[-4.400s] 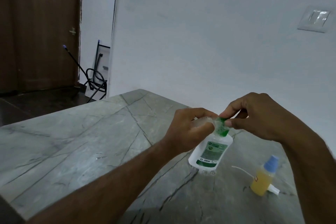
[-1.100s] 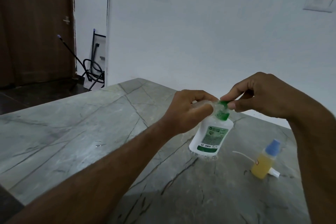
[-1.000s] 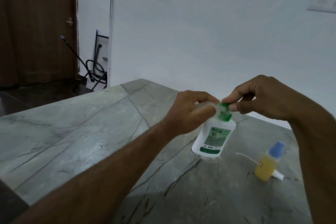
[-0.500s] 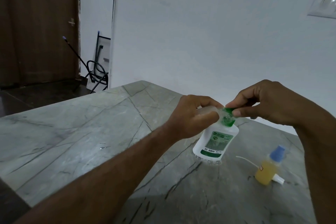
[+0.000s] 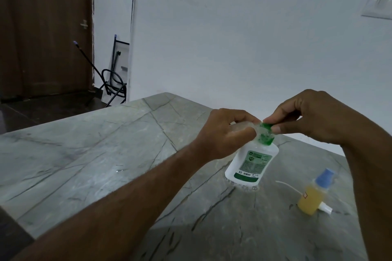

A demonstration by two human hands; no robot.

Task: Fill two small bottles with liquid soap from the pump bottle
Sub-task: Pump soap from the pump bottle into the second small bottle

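A white pump bottle [image 5: 252, 163] with a green label stands on the grey marble table [image 5: 106, 154], tilted a little to the left. My right hand [image 5: 307, 116] pinches its green pump head [image 5: 266, 135] between thumb and fingers. My left hand [image 5: 222, 133] grips a small clear bottle [image 5: 244, 127] lying sideways, its mouth against the pump head. A second small bottle [image 5: 311, 197], holding yellow liquid and topped with a blue cap, stands to the right of the pump bottle.
A white cap with a thin tube [image 5: 325, 207] lies beside the yellow bottle. A white wall with a switch plate [image 5: 379, 4] rises behind the table. Far left are a brown door [image 5: 42, 27] and a black stand [image 5: 112, 82] on the floor.
Both hands keep the same grips at the pump head. The pump bottle and yellow bottle stay where they were; only my view has shifted slightly.
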